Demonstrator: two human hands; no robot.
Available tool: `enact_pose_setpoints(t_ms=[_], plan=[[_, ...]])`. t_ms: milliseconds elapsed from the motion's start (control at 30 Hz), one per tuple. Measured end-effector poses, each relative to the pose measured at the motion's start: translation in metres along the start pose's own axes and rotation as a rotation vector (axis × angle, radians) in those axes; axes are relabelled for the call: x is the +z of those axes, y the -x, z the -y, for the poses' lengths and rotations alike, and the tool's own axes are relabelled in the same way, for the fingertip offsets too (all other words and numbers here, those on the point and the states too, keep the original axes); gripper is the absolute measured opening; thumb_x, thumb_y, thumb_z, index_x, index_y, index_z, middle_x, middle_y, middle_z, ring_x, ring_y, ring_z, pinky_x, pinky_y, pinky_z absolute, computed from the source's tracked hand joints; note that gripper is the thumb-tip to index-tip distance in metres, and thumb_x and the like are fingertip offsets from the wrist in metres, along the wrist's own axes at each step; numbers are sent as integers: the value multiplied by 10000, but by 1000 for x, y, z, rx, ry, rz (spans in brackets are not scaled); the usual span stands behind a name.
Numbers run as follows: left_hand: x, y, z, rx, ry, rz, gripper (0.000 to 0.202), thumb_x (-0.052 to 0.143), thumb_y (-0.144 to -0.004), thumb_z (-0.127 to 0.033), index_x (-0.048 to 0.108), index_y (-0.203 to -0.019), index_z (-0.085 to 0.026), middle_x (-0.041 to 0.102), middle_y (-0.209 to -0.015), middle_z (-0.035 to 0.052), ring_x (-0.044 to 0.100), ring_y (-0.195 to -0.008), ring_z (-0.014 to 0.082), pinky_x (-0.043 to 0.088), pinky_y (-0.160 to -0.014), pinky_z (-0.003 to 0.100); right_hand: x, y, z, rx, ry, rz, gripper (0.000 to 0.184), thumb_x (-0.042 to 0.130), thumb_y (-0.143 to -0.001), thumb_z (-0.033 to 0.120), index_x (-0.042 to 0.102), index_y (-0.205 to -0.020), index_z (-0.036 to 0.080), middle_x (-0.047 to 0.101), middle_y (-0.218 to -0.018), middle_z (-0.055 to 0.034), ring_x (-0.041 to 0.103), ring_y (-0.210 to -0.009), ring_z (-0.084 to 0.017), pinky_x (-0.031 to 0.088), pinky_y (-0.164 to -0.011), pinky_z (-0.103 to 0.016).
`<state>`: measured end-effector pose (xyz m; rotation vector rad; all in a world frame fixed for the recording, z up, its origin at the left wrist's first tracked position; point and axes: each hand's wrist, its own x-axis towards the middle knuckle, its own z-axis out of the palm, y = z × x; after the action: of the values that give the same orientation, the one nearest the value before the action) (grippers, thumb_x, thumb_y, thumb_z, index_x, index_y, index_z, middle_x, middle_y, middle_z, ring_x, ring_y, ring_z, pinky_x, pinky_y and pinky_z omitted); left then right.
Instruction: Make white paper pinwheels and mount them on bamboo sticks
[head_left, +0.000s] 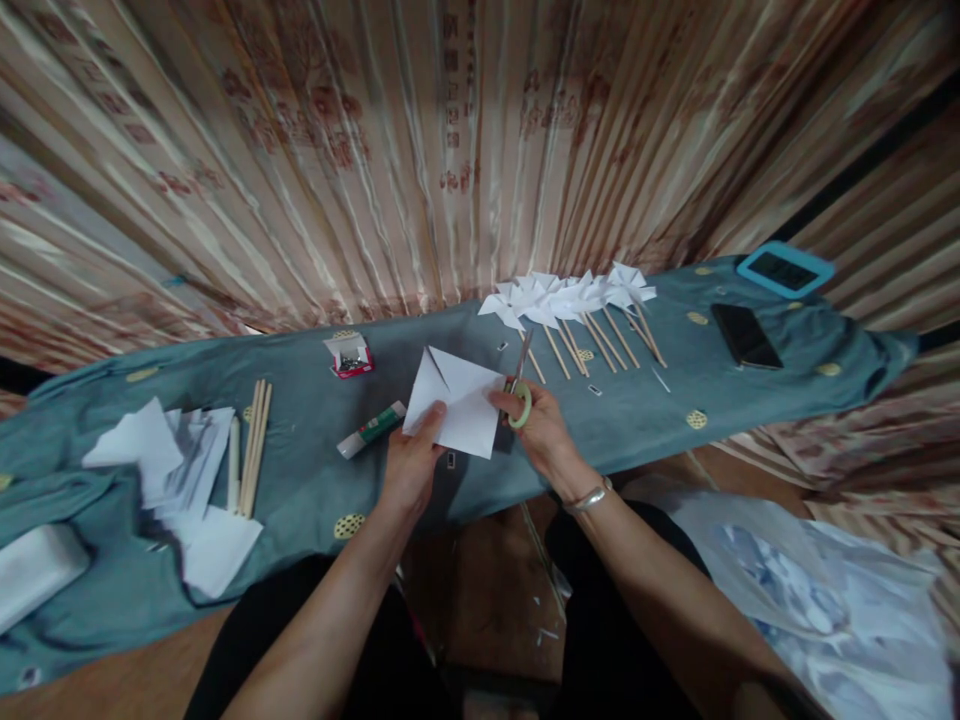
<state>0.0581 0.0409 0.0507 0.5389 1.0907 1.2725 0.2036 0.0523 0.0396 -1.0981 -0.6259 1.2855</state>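
Note:
Between my hands is a square sheet of white paper (pixel 461 400), with a slit running in from its upper left corner. My left hand (pixel 416 450) pinches its lower left edge, thumb on top. My right hand (pixel 536 420) has its fingers in the light green handles of a pair of scissors (pixel 523 375), blades pointing up and away, and its thumb lies at the paper's right edge. A glue stick (pixel 371 430) lies just left of the paper. Behind the hands, several white paper pinwheels (pixel 562 298) on wooden sticks lie in an overlapping row.
A small red box (pixel 351 355) of metal pins stands open. Wooden sticks (pixel 256 445) and a pile of white paper (pixel 176 470) lie at left. A dark phone (pixel 746 335) and a blue-framed device (pixel 785 270) rest at right. A pleated curtain (pixel 420 150) hangs behind the cloth-covered table (pixel 307 510).

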Motion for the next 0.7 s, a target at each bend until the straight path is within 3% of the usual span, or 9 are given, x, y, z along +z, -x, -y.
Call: enact_pose_setpoints(t_ms=[167,333,500,700], plan=[[-3,-4,5,11,-32,-12,441,874,-553,-380,707,-859,-109,751,-848,98,693,-738,196,525,-666,276,-1,1,0,21,4,-20,390,895,-419,365,628,-645,191,579,-582,72,452,-526,-75,363,-505,-235],[-7,-6,10,13,-63,-16,381,864,-579,-352,718,-844,-121,753,-804,91,702,-719,207,535,-686,294,-4,7,1,53,40,-18,374,895,-439,364,668,-681,192,609,-583,63,481,-522,-82,384,-514,-231],[-10,-5,1,55,-50,-30,377,855,-590,-339,711,-866,-124,758,-852,96,712,-769,215,538,-731,307,-10,19,-1,50,134,117,323,834,-607,446,678,-716,185,608,-561,41,502,-516,-87,357,-494,-216],[-12,-7,-17,102,8,-72,328,842,-587,-333,708,-812,-135,758,-902,99,716,-816,227,546,-744,322,-12,51,-1,162,299,374,458,746,-682,598,706,-896,195,693,-680,-16,565,-578,-122,407,-510,-228]])
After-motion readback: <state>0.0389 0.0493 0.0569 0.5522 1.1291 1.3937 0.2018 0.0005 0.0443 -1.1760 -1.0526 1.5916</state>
